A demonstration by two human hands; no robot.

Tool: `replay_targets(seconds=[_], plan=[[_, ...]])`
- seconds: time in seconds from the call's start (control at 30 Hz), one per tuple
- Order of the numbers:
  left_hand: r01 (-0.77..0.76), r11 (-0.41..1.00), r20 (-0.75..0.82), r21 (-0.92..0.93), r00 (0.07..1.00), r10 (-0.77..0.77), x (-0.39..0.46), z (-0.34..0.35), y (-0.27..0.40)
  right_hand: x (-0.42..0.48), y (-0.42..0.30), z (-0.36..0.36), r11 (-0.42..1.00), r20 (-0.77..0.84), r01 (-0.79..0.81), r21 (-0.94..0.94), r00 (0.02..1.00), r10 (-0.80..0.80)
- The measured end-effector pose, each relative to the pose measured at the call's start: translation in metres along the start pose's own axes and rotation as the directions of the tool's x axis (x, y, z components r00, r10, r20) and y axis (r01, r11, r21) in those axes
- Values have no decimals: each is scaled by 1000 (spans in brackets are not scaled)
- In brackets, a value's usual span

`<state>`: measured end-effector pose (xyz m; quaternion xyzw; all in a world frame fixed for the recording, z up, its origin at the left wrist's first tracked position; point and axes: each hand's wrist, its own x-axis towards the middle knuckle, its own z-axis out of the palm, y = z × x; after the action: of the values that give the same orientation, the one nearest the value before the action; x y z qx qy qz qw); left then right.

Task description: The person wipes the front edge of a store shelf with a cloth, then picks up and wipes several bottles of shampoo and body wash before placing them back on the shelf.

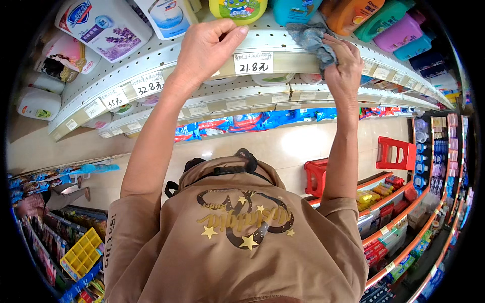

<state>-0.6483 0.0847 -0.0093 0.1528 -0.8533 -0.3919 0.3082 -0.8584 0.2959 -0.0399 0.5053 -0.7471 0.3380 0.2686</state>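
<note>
My right hand (343, 62) grips a crumpled grey-blue cloth (312, 39), which lies against the top and front edge of a white perforated metal shelf (273, 39). My left hand (208, 49) is at the shelf's front edge, fingers curled, by the base of a yellow-green bottle (238, 9); whether it touches the bottle I cannot tell. A turquoise bottle (293, 11) and an orange bottle (350, 15) stand behind the cloth. Between my hands a handwritten price tag (253, 63) sits in the shelf's edge strip.
Large white bottles (110, 28) stand at the upper left. Lower shelves hold blue and red packs (246, 120). Two red plastic stools, one nearer (315, 176) and one farther (396, 153), stand on the tiled floor. Stocked racks line the right. A person (49, 199) is at the far left, near a yellow divided tray (82, 253).
</note>
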Motion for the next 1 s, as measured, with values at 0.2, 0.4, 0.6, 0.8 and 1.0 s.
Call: replay_targets(seconds=[0.2,0.4,0.6,0.8,1.0], plan=[[90,996,38,1,995,-90,5,1,1,6,-44,7,993,41,111,-42,993,-110],[108,994,30,-18,994,-107,7,3,0,9,-74,15,975,109,178,135,975,-193],[111,994,23,-2,994,-111,7,1,0,15,-25,-6,983,101,151,-102,985,-141],[111,994,23,-9,994,-111,5,2,6,3,43,-32,981,40,20,-193,999,-12],[127,992,3,21,992,-127,3,1,10,-6,132,-60,946,80,-90,-311,990,120]])
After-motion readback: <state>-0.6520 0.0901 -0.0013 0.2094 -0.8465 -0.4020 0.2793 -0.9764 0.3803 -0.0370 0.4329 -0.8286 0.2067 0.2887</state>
